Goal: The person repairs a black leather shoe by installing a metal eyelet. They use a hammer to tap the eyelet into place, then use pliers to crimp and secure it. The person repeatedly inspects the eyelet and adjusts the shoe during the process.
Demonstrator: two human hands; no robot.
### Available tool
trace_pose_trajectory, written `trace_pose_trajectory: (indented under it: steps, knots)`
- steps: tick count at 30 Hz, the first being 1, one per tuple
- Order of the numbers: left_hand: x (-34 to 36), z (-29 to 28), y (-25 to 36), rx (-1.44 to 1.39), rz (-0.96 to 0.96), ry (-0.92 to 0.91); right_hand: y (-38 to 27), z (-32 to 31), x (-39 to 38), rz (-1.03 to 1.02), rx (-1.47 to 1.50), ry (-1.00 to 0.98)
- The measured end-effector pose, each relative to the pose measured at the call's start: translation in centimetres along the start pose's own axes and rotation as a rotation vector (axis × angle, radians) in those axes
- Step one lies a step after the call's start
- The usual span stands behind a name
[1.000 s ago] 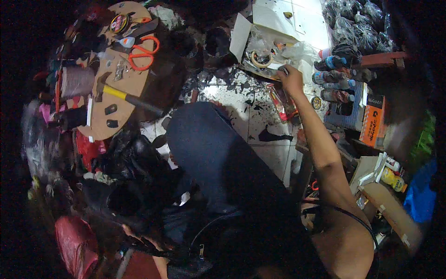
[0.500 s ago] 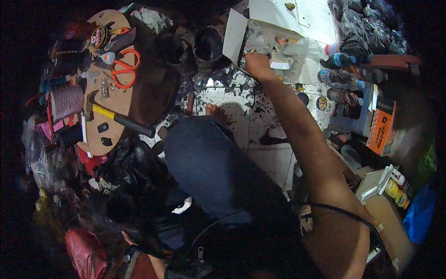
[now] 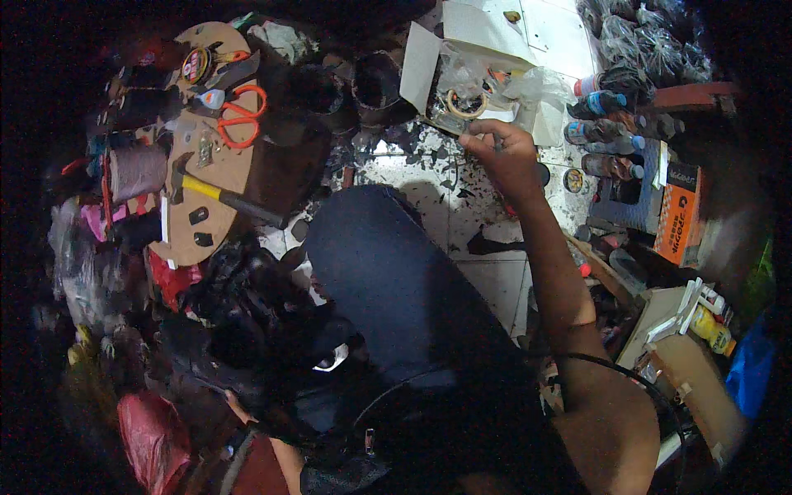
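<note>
My right hand is at the near edge of an open white cardboard box, thumb and fingers pinched together. Whatever lies between the fingertips is too small and blurred to name; a greyish, see-through patch shows just beyond them. Inside the box are clear plastic bags, a roll of tape and other small items. My left hand is low on the left, beside my dark clothing, mostly lost in shadow. Its fingers cannot be made out.
A round brown board at left carries orange-handled scissors, a hammer and a glue bottle. A thread spool stands beside it. Plastic bottles and an orange box are at right. Black scraps litter the white tiles.
My right hand has drawn back from inside the box to its near edge, fingers now pinched. The tape roll in the box has come into sight. The whole view has shifted slightly.
</note>
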State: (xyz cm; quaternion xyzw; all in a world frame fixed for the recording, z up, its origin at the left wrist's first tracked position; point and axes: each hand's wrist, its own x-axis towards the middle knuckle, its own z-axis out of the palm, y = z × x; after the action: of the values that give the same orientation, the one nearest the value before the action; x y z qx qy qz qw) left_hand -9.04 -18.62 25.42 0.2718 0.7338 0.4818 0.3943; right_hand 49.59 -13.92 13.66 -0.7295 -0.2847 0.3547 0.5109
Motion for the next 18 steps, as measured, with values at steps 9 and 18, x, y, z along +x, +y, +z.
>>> trace_pose_trajectory:
  steps: [9, 18]
  knots:
    - [-1.7, -0.2, -1.4, -0.062, 0.004, -0.059, -8.0, 0.2, -6.2, 0.414, 0.966, -0.354]
    - [2.7, -10.8, -1.7, 0.534, 0.370, -0.058, 6.4, 0.2, -0.2, 0.236, 0.009, 0.166]
